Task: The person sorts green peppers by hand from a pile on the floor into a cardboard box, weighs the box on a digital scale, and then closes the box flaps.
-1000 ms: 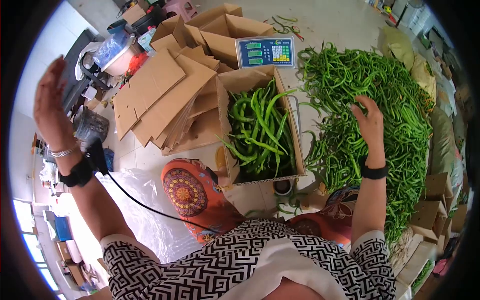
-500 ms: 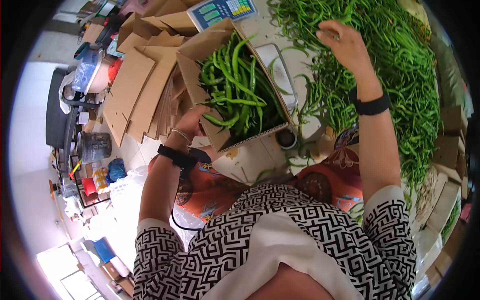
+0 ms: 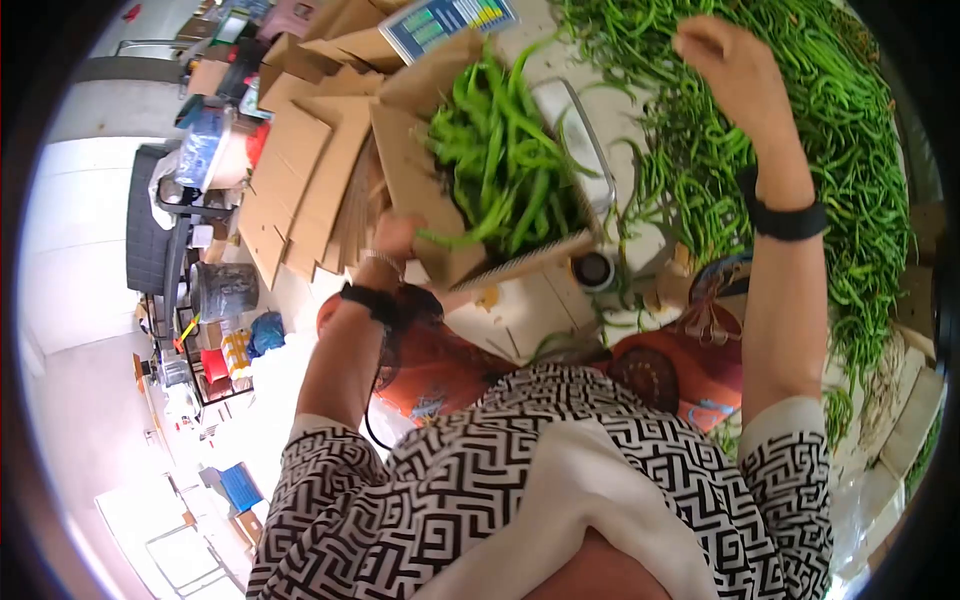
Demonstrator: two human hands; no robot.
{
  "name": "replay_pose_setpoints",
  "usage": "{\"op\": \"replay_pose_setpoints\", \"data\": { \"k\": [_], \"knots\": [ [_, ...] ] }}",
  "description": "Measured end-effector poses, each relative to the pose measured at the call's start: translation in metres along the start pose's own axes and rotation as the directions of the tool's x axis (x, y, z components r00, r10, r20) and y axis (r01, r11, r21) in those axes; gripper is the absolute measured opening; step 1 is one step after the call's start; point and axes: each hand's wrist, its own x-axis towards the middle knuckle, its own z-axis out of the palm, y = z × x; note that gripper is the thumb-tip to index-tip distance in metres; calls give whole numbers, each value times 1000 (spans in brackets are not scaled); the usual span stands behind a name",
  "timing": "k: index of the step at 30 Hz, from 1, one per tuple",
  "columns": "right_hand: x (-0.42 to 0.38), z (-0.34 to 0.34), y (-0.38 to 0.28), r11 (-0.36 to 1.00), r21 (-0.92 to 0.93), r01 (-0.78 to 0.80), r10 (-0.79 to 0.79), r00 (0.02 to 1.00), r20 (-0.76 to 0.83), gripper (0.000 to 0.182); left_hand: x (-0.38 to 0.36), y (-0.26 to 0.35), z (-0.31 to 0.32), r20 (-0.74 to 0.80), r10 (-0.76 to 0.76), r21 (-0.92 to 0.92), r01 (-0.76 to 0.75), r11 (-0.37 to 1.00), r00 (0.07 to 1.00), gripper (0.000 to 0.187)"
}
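An open cardboard box (image 3: 410, 195) full of long green peppers (image 3: 500, 150) stands tilted near the centre, beside a metal scale plate (image 3: 578, 130). My left hand (image 3: 398, 240) grips the box's near left edge, its fingers partly hidden by the cardboard. Over the large pile of green peppers (image 3: 840, 150) on the right, my right hand (image 3: 735, 75) hovers with its fingers bent and loosely together. Nothing shows in its grasp, though the fingertips are blurred.
Flattened cardboard (image 3: 290, 180) is stacked left of the box. A scale display (image 3: 445, 28) lies behind it. A dark round cup (image 3: 592, 270) is on the floor near the box's lower right corner. A grey bucket (image 3: 222, 290) stands at the left.
The peppers in the box have shifted and now stand higher and blurred. My right hand has moved slightly up and right. The whole view has shifted, with the box a little further right.
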Motion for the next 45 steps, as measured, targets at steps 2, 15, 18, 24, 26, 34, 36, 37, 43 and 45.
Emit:
{"op": "replay_pose_setpoints", "data": {
  "k": [2,15,18,24,26,34,36,37,43,45],
  "knots": [
    [-1,0,-5,999,7,48,-48,997,-55,21,-15,82,2,-8,-187,-302,176,937,982,28],
    [0,21,-19,999,48,1,-4,998,59,21,-47,106,32,-245,-339,-436,209,875,908,52],
    [-7,21,-25,998,52,-29,26,998,66,19,-42,134,13,-528,149,36,-154,987,836,72],
    [-12,16,-30,995,95,5,-12,997,73,18,9,215,15,306,88,231,-164,959,948,70],
    [-13,15,-29,995,86,54,-58,997,42,18,40,194,48,242,80,727,-236,645,967,73],
    [-17,-6,-27,999,37,-21,18,995,95,18,1,249,59,636,-206,669,-399,627,744,79],
    [-14,-13,-30,995,72,-69,60,991,118,18,-15,238,51,707,-234,651,-485,584,667,77],
    [-13,-12,-28,995,72,-70,61,990,124,18,-5,221,45,710,-191,630,-489,604,678,76],
    [-4,3,-11,999,16,51,-52,994,94,19,87,185,32,489,-101,593,-246,767,866,80],
    [-3,2,-15,998,51,33,-38,995,95,19,44,229,55,553,-164,655,-306,691,817,80]
  ]
}}
